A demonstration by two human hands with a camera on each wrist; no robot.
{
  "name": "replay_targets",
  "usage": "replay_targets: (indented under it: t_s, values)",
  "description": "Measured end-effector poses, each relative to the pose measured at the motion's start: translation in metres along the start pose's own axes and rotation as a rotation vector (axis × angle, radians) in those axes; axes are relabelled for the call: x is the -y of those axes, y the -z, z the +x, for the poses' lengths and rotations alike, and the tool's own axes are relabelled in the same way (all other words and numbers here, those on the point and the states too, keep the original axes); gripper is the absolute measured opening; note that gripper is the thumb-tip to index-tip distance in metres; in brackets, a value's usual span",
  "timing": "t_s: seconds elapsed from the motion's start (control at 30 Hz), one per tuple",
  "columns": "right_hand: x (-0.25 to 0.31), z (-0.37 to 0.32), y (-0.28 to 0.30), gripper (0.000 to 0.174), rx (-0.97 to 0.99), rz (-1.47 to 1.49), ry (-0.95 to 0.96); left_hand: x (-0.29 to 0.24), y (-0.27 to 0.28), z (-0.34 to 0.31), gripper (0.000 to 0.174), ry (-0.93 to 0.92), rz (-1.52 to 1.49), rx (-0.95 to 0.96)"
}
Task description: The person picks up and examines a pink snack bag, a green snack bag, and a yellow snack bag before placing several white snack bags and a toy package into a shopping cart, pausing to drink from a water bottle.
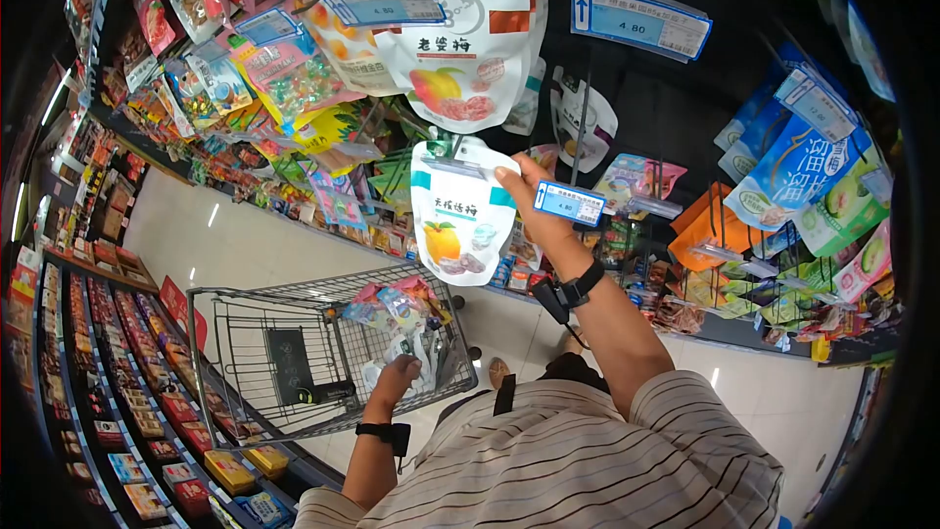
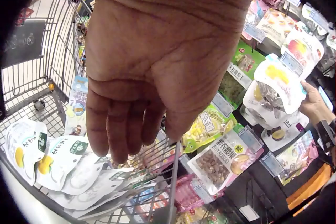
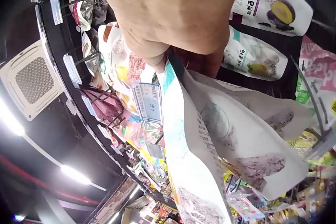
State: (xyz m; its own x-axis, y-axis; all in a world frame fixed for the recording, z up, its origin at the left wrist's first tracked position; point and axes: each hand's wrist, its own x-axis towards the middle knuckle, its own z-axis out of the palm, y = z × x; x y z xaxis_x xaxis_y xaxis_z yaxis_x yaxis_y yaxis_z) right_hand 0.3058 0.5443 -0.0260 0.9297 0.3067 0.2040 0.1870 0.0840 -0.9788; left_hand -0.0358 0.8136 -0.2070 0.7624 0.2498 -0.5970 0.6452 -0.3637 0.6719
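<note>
My right hand (image 1: 537,198) pinches the upper corner of a white snack pouch (image 1: 460,220) with teal bands and a yellow fruit picture, thumb on its front. Another white pouch (image 3: 252,140) lies right behind it in the right wrist view; my fingertips are hidden between the pouches. The front pouch is at a hook, beside a price tag (image 1: 568,204). Low over the shopping cart (image 1: 323,299), my left hand (image 1: 396,379) hangs with its fingers loosely extended and holds nothing. Several white pouches (image 2: 63,163) lie in the cart beneath it.
Colourful snack bags (image 1: 304,78) hang on hooks along the rack. Larger white pouches (image 1: 460,59) hang just above my right hand, and blue bags (image 1: 798,176) to the right. A low shelf of boxed goods (image 1: 147,402) stands beyond the cart, across the tiled floor (image 1: 186,220).
</note>
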Motion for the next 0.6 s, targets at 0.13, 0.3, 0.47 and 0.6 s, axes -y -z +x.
replay_targets:
  t_s: [0.13,0.3,0.47,0.6]
  values:
    - [0.003,-0.013,-0.006,0.029,0.016,-0.062,0.023,0.008,-0.004,0.003,0.043,-0.049,-0.021,-0.039]
    - [-0.014,-0.029,-0.006,0.023,0.064,0.118,-0.164,0.018,0.006,0.010,0.041,-0.164,0.055,-0.133]
    - [0.000,-0.052,-0.015,0.022,0.236,0.032,-0.143,-0.095,0.041,-0.022,0.027,-0.366,0.024,-0.525]
    - [0.017,-0.066,-0.031,0.022,0.333,-0.185,-0.001,-0.197,0.068,-0.056,0.023,-0.818,0.124,-0.674]
